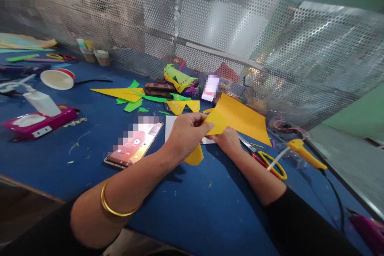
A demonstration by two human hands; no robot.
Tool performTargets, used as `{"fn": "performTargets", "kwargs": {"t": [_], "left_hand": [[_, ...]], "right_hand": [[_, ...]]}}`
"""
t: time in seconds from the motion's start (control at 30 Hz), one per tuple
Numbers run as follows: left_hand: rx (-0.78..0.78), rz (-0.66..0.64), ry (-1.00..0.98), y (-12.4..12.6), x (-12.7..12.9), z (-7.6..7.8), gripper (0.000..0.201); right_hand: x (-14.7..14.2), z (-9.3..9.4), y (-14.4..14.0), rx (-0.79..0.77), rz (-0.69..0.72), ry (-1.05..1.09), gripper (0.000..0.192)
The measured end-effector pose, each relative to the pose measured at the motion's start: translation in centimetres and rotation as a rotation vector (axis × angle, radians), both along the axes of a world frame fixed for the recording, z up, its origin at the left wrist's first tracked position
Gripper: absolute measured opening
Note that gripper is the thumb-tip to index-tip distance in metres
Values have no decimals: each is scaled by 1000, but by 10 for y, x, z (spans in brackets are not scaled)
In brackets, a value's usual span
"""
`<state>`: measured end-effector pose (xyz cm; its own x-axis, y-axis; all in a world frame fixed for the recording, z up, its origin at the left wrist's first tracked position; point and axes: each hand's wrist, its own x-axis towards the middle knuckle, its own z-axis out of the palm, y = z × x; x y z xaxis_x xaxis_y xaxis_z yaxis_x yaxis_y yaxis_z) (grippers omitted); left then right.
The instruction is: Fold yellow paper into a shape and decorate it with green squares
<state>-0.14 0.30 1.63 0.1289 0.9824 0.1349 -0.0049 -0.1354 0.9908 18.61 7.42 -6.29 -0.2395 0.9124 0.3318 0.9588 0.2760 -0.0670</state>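
Head view: we see both hands at the middle of the blue table [195, 208], working one sheet of yellow paper [240, 118]. Left hand [186, 132] pinches the folded near corner of the paper between thumb and fingers, closed tight on it; a gold bangle [115, 204] sits on that forearm. Right hand [228, 140] is under the sheet, gripping its lower edge, fingers mostly hidden by paper. The sheet is tilted up off the table, its far edge toward the perforated metal screen [240, 28]. Just right of the right wrist lie scissors [267, 160] with yellow handles, then a glue gun [303, 152]. A phone [135, 144] lies left of the left hand. Green and yellow scraps [132, 94] are scattered behind.
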Motion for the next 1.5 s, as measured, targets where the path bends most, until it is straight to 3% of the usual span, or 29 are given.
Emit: {"fn": "performTargets", "kwargs": {"t": [0.23, 0.67, 1.5], "left_hand": [[0, 64, -46, 4, -5, 3, 14], [-15, 66, -38, 5, -3, 0, 14], [-36, 38, -23, 5, 0, -1, 12]], "right_hand": [[10, -4, 6, -24, -85, 201, 25], [8, -10, 12, -126, -39, 464, 16], [14, -25, 23, -134, 21, 544, 13]]}}
